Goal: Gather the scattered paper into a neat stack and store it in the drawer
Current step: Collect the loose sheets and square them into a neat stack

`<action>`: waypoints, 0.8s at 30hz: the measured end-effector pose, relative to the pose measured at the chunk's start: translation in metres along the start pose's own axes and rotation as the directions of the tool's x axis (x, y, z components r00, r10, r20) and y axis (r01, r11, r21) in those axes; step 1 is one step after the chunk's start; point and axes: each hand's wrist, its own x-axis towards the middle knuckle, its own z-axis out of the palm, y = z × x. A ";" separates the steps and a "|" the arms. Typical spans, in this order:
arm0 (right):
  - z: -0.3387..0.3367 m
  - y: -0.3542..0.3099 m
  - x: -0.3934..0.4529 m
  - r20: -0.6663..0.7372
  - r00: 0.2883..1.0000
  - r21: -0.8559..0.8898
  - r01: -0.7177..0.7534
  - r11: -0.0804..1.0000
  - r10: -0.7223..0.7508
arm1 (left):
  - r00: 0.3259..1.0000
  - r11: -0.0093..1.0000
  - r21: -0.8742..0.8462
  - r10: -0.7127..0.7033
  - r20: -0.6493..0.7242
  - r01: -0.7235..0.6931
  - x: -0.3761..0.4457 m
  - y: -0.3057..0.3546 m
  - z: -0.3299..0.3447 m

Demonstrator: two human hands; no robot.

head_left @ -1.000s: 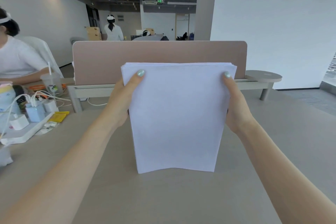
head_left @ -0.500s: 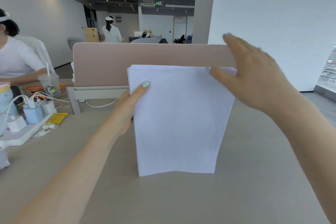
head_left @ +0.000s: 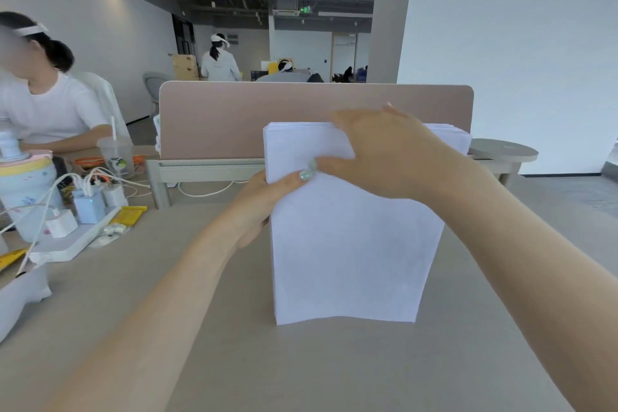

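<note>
A stack of white paper (head_left: 351,254) stands upright on its bottom edge on the grey desk (head_left: 301,368), in the middle of the view. My left hand (head_left: 264,201) grips the stack's left edge, thumb on the front sheet. My right hand (head_left: 384,150) lies flat across the stack's top edge, fingers spread over the upper front, palm down. The top right corner of the stack shows slightly fanned sheets. No drawer is in view.
A pink divider panel (head_left: 234,117) stands right behind the stack. A power strip with chargers and cables (head_left: 80,211), a plastic cup (head_left: 115,157) and a bottle (head_left: 23,184) crowd the left. A person in white (head_left: 50,110) sits at far left. A round side shelf (head_left: 505,150) is at right.
My right hand left the stack's right edge, rose above it, then came down onto the top edge. My left hand kept its grip; the stack stayed upright.
</note>
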 end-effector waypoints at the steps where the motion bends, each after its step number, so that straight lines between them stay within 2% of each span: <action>1: 0.000 -0.003 0.003 -0.035 0.999 0.011 0.004 1.000 -0.003 | 1.000 1.000 0.004 -0.007 0.002 0.007 0.000 0.000 0.000; 2: 0.001 -0.005 0.007 -0.047 0.999 0.007 0.013 1.000 -0.013 | 1.000 1.000 0.007 -0.015 0.004 0.015 0.000 0.001 0.000; 5: 0.006 -0.011 0.016 0.041 0.999 -0.003 0.030 1.000 -0.030 | 0.999 0.999 0.027 -0.033 0.020 0.032 -0.003 0.003 0.002; 11: 0.013 -0.020 0.029 0.035 0.998 0.020 0.048 0.999 -0.048 | 0.999 0.995 0.096 -0.041 0.007 0.040 -0.006 0.007 0.005; 13: 0.010 -0.002 0.026 0.043 0.999 -0.002 -0.006 1.000 0.006 | 0.999 0.996 0.081 -0.043 -0.007 0.043 -0.005 0.004 0.005; 16: 0.002 0.048 0.009 0.113 0.975 0.022 -0.193 0.981 0.189 | 0.997 0.997 0.024 -0.077 -0.023 0.077 -0.004 -0.001 0.003; 18: -0.003 0.082 -0.004 0.168 0.945 0.132 -0.303 0.944 0.279 | 0.996 0.996 0.004 -0.089 -0.019 0.089 -0.004 -0.002 0.002; 21: 0.001 0.115 -0.015 0.170 0.960 0.443 -0.277 0.852 0.223 | 0.997 0.997 0.035 -0.072 0.022 0.071 -0.003 -0.001 0.003; 22: 0.007 0.120 -0.016 0.144 0.970 0.582 -0.245 0.776 0.198 | 0.998 0.997 0.054 -0.054 0.034 0.052 -0.002 0.002 0.003; 24: 0.021 0.126 -0.018 0.072 0.978 0.831 -0.166 0.531 0.193 | 1.000 0.998 0.062 -0.003 0.031 0.001 0.002 0.009 0.005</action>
